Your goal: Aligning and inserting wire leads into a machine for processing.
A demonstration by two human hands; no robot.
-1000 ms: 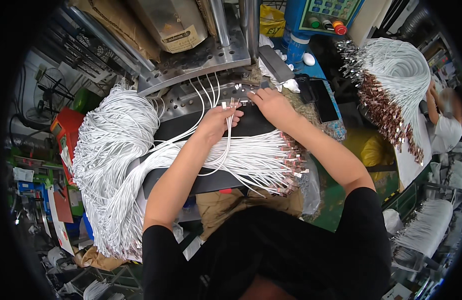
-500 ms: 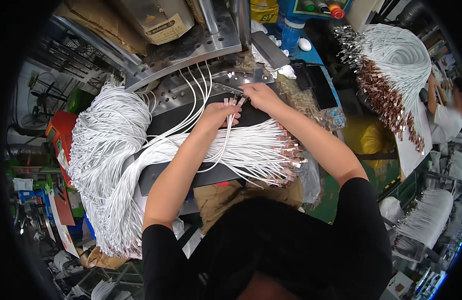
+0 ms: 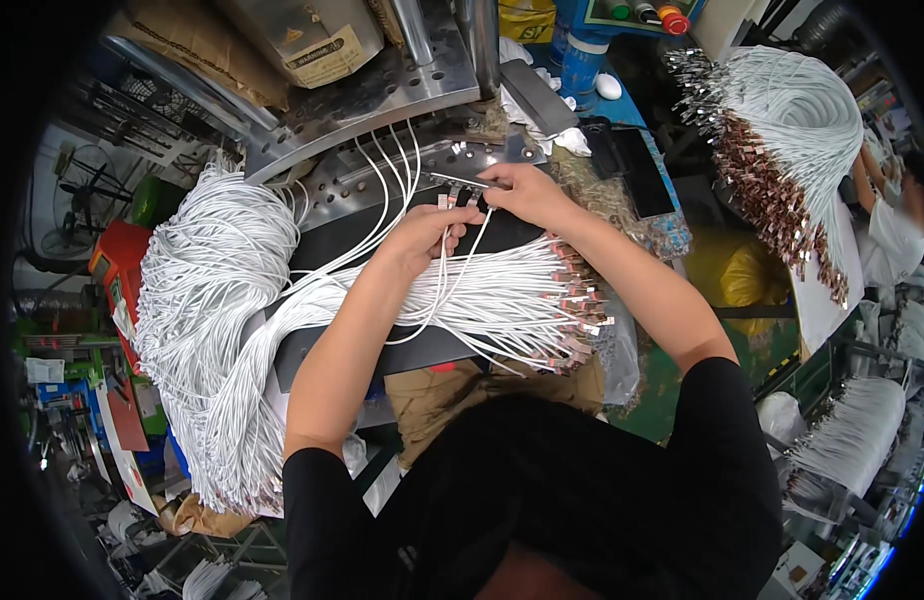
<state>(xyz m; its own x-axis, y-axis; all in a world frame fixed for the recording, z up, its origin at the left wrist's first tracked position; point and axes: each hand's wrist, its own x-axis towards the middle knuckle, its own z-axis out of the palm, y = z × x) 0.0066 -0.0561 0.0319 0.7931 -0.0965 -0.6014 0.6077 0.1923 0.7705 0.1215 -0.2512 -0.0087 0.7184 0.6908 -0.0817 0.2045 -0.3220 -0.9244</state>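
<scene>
At the front of the grey perforated steel press plate (image 3: 382,108), the left hand (image 3: 427,238) grips thin white round cables with flat, pale metal connector ends (image 3: 444,202), fingers closed; the exact count cannot be told. The right hand (image 3: 524,196) sits just beside it, fingertips drawn together on a slim, straight, pale strip (image 3: 457,179) whose kind is unclear. Below both hands, a broad bundle of white cables with coppery ends (image 3: 482,290) lies across a flat black board (image 3: 510,230). Judged risks: the held cables cross over that bundle, so a pull could snag or drag neighbours; the connector ends are crowded, so one could slip or turn through uneven finger pressure; hands near the plate would be exposed if it moved. Containers: a blue cylindrical container (image 3: 584,68) stands beyond the right hand, contents not visible; a yellow plastic bag (image 3: 754,285) lies at right, contents hidden.
</scene>
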